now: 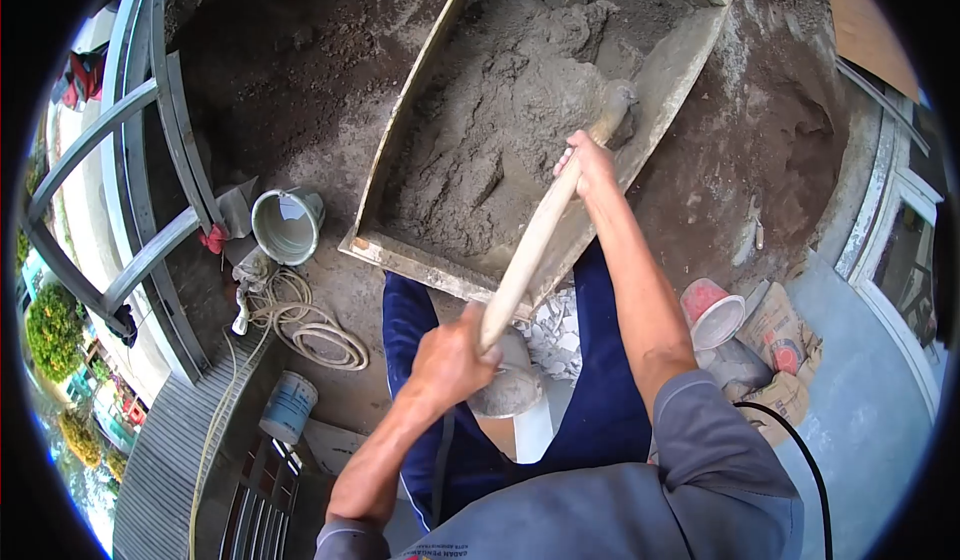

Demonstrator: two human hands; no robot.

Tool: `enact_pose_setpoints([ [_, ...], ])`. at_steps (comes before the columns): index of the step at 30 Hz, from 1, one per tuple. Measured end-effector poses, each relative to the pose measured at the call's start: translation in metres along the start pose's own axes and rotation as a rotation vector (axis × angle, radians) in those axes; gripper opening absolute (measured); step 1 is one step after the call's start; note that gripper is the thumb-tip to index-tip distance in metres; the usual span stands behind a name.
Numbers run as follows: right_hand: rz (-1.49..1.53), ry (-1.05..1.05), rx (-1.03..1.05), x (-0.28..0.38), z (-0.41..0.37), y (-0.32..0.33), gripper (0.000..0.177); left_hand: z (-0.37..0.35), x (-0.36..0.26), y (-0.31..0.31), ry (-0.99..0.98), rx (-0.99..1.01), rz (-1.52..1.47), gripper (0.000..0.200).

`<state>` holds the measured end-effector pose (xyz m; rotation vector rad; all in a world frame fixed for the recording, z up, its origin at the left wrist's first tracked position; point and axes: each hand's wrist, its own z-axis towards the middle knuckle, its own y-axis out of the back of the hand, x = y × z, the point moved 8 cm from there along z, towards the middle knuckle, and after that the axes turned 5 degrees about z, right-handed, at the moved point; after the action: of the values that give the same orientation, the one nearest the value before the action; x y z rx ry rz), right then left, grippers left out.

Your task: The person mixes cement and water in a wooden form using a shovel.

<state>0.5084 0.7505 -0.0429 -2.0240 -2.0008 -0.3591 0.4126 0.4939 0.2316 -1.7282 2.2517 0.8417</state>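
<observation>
A long pale wooden hoe handle (535, 245) slants across the front of a wooden mixing trough (395, 125). My left hand (452, 352) is wrapped around its lower end, near my thighs. Farther up, close to the metal head, my right hand (590, 167) grips the same handle. The hoe's head (620, 97) is at the right side of the trough; its blade is mostly hidden in the wet grey mortar (500, 110). The mortar lies lumpy and heaped, with a smoother patch toward the near right.
Left of the trough stand a bucket of greyish water (287, 228), a coiled hose (310, 330) and a white tub (288, 407). A grey bucket (508, 385) is between my legs. At right are a red-and-white bucket (715, 315) and paper sacks (775, 335). A metal railing (150, 250) borders the left.
</observation>
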Motion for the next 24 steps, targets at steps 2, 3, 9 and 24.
enact_pose_setpoints([
  [2, 0.096, 0.052, -0.017, -0.041, -0.067, -0.015, 0.016, -0.033, 0.079, 0.018, 0.038, -0.031, 0.051, 0.033],
  [3, 0.143, 0.066, 0.014, -0.066, -0.095, -0.028, 0.016, -0.047, 0.125, 0.022, 0.063, -0.090, 0.087, 0.029],
  [9, 0.091, 0.134, 0.116, -0.140, -0.214, -0.060, 0.016, -0.113, 0.252, 0.028, 0.092, -0.236, 0.129, 0.022],
  [24, -0.291, -0.148, 0.079, -0.140, -0.031, -0.035, 0.023, -0.054, 0.053, -0.077, 0.249, -0.130, 0.029, 0.036],
])
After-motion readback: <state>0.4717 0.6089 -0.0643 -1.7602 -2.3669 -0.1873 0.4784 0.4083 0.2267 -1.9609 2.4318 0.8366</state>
